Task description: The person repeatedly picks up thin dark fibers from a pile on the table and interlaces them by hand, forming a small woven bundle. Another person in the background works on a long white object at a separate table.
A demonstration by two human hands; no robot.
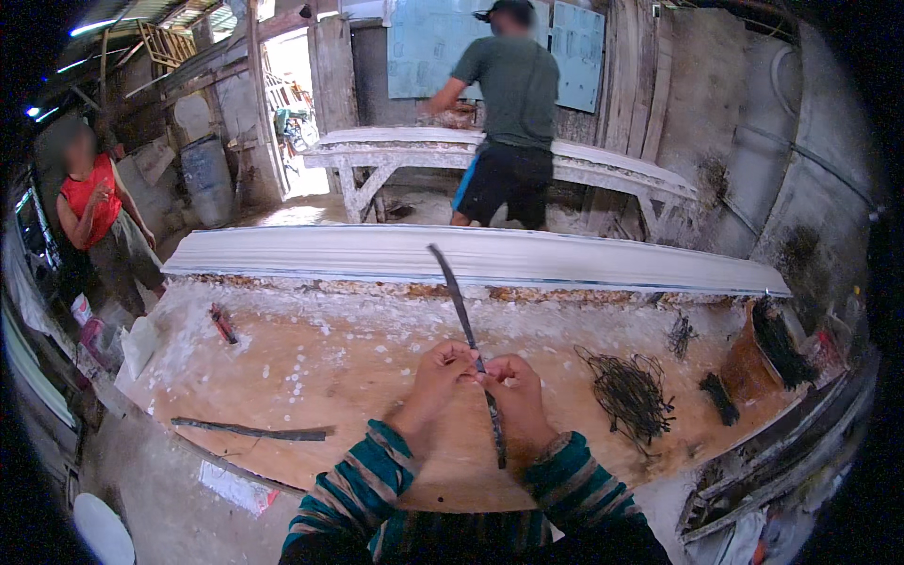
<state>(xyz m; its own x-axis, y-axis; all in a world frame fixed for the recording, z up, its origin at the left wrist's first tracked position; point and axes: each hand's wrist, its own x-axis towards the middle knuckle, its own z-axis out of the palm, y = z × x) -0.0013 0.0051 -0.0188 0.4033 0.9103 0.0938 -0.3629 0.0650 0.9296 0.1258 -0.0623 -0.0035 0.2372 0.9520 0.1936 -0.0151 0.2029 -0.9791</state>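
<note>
Over the wooden tabletop (395,339), both hands pinch one long, flat, dark strip (450,287), which looks like rubber. My left hand (436,379) grips it near its middle from the left. Right beside it, my right hand (518,395) has thumb and fingers closed on the same stretch. The strip's upper end points away from me, and its lower end hangs down between my wrists. A second dark strip (250,433) lies at the near left of the table. To the right of my hands is a loose tangle of thin black strands (626,395).
A long white ridged moulding (471,256) runs along the table's far side. At right stand a brown container (750,363) of black strands and a small black bundle (718,399). A small red-and-black object (223,325) lies left. One person (508,104) works behind; another (94,202) stands left.
</note>
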